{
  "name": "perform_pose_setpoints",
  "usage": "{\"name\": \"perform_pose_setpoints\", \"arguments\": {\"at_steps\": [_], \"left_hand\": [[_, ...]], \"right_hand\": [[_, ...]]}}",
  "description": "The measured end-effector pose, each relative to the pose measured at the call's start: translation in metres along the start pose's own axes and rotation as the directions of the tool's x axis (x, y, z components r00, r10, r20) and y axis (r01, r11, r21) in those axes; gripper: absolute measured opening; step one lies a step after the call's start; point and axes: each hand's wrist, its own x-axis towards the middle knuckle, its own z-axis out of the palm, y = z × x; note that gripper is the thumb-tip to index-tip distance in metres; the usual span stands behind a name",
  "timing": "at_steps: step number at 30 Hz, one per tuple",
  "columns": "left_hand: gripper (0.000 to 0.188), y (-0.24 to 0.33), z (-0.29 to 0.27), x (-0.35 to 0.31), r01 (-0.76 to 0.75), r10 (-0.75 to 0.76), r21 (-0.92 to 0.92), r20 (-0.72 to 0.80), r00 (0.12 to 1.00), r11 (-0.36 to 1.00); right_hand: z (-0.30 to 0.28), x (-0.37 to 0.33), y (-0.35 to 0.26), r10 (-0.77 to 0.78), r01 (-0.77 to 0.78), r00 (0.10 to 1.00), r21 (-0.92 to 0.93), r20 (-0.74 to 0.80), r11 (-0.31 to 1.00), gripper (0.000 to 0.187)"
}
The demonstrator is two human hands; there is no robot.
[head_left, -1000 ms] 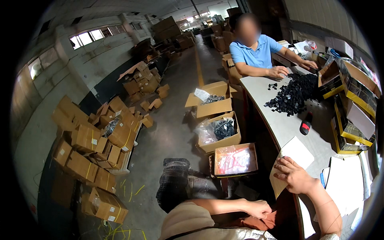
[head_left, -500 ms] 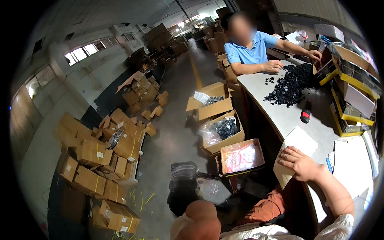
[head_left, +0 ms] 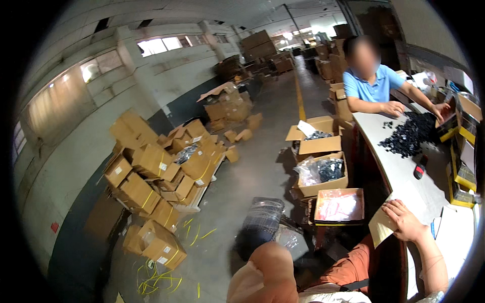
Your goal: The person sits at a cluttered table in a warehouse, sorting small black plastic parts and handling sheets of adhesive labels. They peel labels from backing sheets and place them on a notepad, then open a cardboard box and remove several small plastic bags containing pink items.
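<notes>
Well, the fingers (head_left: 391, 208) of the right hand (head_left: 402, 220) lie stretched out, close together, on top of a sheet (head_left: 382, 230) of pale, smooth paper, touching it rather than closing round it. The sheet sits directly beneath them, its near corner bending over the edge of the worktop (head_left: 392, 169). The left hand is out of my sight, so I can't tell how its fingers stand; only a bare, bent left arm (head_left: 273, 260) shows. Beyond the sheet rests a rounded black-and-red tool (head_left: 420, 167), then a loose heap of small black pieces (head_left: 410, 135), where a co-worker (head_left: 371, 86) in a blue shirt reaches in. Beside the worktop, a shallow cardboard box (head_left: 339, 222) holds crinkly clear plastic.
</notes>
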Motion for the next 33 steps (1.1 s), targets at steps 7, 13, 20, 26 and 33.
{"name": "perform_pose_setpoints", "arguments": {"at_steps": [7, 13, 20, 26, 33], "left_hand": [[0.007, 0.014, 0.000, 0.001, 0.014, -0.013, 0.039, -0.024, 1.000, 0.999], [0.008, -0.003, 0.017, -0.006, 0.060, -0.059, -0.038, 0.015, 0.998, 0.998], [0.009, -0.002, 0.037, -0.019, 0.089, -0.080, -0.112, 0.078, 0.994, 0.990], [0.010, -0.014, 0.064, -0.036, 0.151, -0.119, -0.163, 0.194, 0.974, 0.975], [0.011, -0.016, 0.086, -0.042, 0.174, -0.078, -0.301, 0.305, 0.949, 0.938]], "right_hand": [[0.006, 0.003, 0.002, -0.002, 0.001, 1.000, -0.033, -0.019, 0.999, 0.089], [-0.009, -0.011, 0.000, 0.039, -0.041, 0.998, -0.052, -0.044, 0.998, 0.081], [0.016, 0.000, 0.007, -0.021, 0.020, 0.999, -0.032, -0.026, 0.999, 0.083], [0.015, -0.005, 0.016, -0.050, 0.048, 0.998, -0.053, -0.042, 0.997, 0.085], [0.013, -0.002, 0.010, -0.034, 0.034, 0.998, -0.002, -0.054, 0.999, 0.088]]}}
